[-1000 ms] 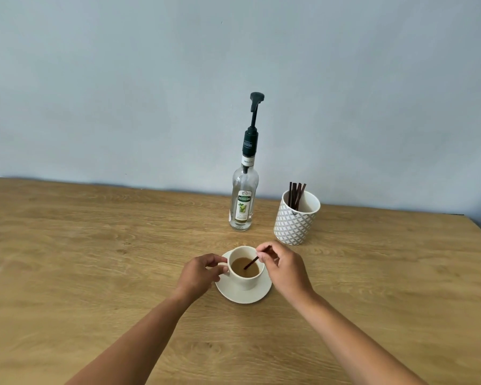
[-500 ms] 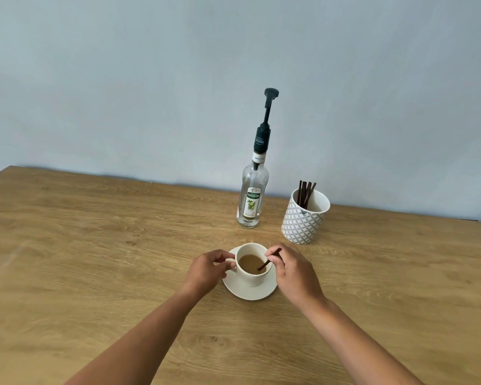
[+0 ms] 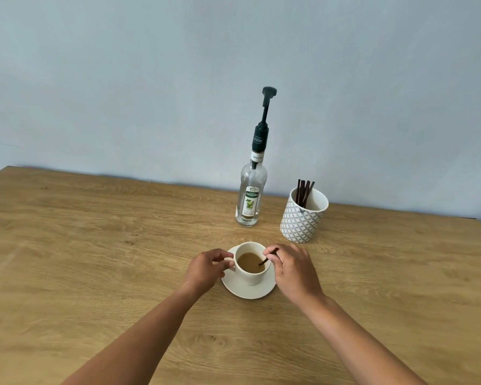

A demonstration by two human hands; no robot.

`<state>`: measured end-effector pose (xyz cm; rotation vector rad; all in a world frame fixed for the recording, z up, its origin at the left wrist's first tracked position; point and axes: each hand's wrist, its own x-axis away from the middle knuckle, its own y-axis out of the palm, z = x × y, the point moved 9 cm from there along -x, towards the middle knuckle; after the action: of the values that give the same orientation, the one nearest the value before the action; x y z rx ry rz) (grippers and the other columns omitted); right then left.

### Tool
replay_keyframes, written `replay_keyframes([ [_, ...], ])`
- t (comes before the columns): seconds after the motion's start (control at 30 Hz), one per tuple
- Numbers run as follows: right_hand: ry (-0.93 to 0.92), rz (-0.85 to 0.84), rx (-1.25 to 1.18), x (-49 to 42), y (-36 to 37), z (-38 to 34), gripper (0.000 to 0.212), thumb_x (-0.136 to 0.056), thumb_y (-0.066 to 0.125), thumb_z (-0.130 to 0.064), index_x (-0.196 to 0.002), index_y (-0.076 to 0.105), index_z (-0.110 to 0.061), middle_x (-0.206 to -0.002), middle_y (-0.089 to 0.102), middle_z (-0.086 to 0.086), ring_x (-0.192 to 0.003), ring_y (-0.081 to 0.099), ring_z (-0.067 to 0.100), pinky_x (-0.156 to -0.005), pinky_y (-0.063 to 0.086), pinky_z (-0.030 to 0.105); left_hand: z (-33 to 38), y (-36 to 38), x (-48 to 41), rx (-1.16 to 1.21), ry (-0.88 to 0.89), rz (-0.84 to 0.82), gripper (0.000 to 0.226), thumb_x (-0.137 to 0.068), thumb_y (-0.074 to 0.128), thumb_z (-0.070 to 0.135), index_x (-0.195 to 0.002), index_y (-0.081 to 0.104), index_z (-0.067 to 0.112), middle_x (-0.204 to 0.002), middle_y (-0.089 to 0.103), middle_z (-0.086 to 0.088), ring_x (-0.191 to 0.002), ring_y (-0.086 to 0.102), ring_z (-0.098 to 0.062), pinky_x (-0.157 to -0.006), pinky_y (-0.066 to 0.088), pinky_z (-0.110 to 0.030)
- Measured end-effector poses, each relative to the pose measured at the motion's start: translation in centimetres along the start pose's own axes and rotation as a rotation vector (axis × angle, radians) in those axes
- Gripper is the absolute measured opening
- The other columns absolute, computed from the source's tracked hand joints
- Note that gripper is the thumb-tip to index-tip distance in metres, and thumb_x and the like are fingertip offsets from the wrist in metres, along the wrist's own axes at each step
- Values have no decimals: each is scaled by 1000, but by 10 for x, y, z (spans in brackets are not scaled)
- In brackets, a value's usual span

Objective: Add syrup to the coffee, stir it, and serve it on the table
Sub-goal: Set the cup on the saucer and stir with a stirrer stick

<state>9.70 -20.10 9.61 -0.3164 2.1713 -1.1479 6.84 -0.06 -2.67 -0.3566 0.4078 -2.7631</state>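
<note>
A cream cup [image 3: 251,277] of milky coffee stands on a matching saucer [image 3: 249,290] in the middle of the wooden table [image 3: 95,259]. My left hand [image 3: 206,269] pinches the cup's handle on its left side. My right hand [image 3: 292,269] holds a thin dark stir stick [image 3: 267,258] whose lower end dips into the coffee at the cup's right rim. Behind the cup stands a clear syrup bottle [image 3: 251,195] with a tall dark pump, upright and untouched.
A white patterned holder [image 3: 303,218] with several dark stir sticks stands right of the bottle. A pale blue wall runs along the table's far edge. The table's right corner shows at the far right.
The stick has shifted from the cup's middle to its right rim as my right hand stirs. My left hand stays on the handle. The view has drifted slightly.
</note>
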Motion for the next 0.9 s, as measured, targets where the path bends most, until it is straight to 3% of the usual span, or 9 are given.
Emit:
replay_keyframes([
  [0.17, -6, -9, -86, 3, 1, -7, 13, -89, 65, -11, -96, 70, -21, -92, 71, -8, -92, 60, 16, -84, 43, 35, 3, 1, 0, -23, 20, -8, 16, -84, 77, 23, -82, 75, 39, -74, 73, 25, -60, 66, -7, -51, 46, -14],
  [0.37, 20, -34, -106, 0, 8, -16, 15, -85, 69, -10, -96, 73, -19, -87, 72, -3, -87, 61, 19, -83, 45, 37, 1, 0, -2, -22, 23, -7, 15, -83, 78, 23, -84, 77, 37, -84, 75, 11, -61, 66, -11, -58, 52, -24],
  [0.63, -20, -115, 64, 0, 10, -10, 12, -91, 57, -8, -97, 60, -19, -85, 69, -3, -83, 62, 20, -83, 43, 41, 2, -1, -1, -19, 8, -5, 15, -81, 79, 25, -80, 77, 40, -86, 76, 11, -63, 67, -10, -55, 50, -20],
  [0.9, -5, -122, -90, 3, 19, -17, 22, -89, 61, -7, -99, 64, -26, -91, 72, -13, -89, 64, 8, -84, 40, 33, 3, 0, 0, -30, 1, -16, 13, -83, 78, 26, -82, 75, 38, -78, 76, 18, -61, 65, -7, -55, 48, -20],
])
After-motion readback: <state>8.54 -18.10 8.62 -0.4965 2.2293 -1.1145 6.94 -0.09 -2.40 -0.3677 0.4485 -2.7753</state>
